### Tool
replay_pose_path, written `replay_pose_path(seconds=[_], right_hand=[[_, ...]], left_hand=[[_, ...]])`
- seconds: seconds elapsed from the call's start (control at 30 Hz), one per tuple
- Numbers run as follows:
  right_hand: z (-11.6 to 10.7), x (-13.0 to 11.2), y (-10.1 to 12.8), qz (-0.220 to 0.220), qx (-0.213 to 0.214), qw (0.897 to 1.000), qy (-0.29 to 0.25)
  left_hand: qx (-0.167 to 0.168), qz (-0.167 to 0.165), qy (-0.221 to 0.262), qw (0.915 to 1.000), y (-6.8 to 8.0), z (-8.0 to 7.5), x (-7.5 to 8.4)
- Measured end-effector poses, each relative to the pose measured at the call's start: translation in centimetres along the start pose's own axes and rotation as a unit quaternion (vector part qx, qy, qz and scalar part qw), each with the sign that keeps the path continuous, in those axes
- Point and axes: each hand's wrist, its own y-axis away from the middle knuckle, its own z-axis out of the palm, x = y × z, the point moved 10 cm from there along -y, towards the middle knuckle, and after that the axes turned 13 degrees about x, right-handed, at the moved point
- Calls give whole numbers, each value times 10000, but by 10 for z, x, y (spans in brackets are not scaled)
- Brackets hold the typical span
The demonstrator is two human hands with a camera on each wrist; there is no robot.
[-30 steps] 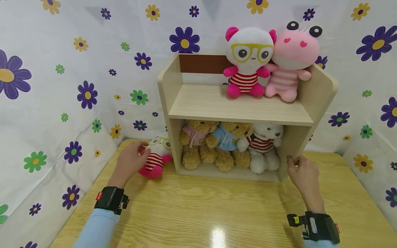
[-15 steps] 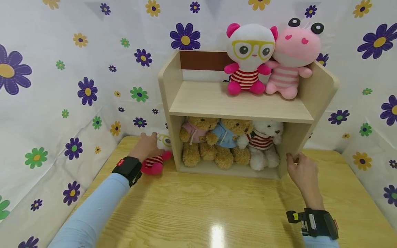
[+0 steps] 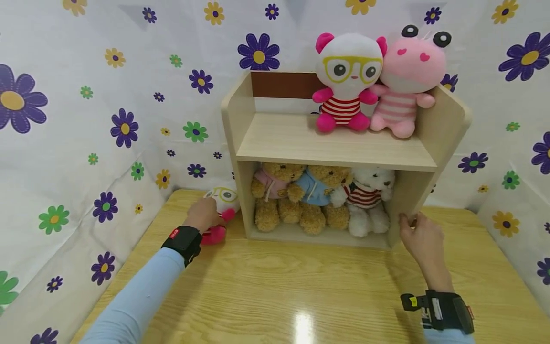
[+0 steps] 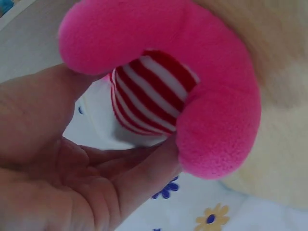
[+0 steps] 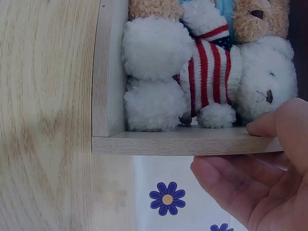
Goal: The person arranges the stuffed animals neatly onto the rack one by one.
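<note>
**Head view: plush toy gripped beside a filled shelf**

Left wrist view filled by the pink plush toy: striped red and white body, pink limbs, pressed against the left hand. Fingers curled under the body, thumb closed on the far side; gripped, not merely touched. Seen from the head view, same toy standing on the wooden table, just beside the left outer wall of the wooden shelf unit, half covered by the left hand.

Right hand placed at the lower right corner of the shelf unit. In the right wrist view, thumb on the front edge of the side panel, fingers curled behind it; right hand clasped on the panel.

Two compartments in the unit. Lower one packed with three teddy bears in a row, touching: one brown in a pink hoodie, one brown in a blue hoodie, one white in a red striped top. Upper shelf board occupied at its right end by two plush toys, leaning together: a white one with yellow glasses and a pale pink one.

Counted: six plush toys in all, three bears, two on top, one outside on the table. One shelf unit. Flowered cloth hung behind and at both sides.
</note>
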Motion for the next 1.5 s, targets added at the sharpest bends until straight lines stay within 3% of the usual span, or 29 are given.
replay_pose_path(seconds=[0.37,0.5,0.63,0.77,1.03,1.5], right_hand=[[-3,4,-5,97,-74,9997,-200],[-15,-2,-13,168,589,9968,-522],[-33,-12,-20,-94,1521,9843,-884],[-42,-18,-23,-387,1925,9768,-859],[-45,-30,-24,-806,1888,9759,-735],[-42,-34,-27,-870,1885,9748,-813]], left_hand=[[196,-27,535,9984,3,18,-7],[320,-31,617,9976,4,20,-11],[342,-88,680,9971,4,22,-14],[371,-78,681,9970,4,23,-15],[519,-22,633,9966,5,20,-16],[1245,-59,1238,9844,18,-5,-34]])
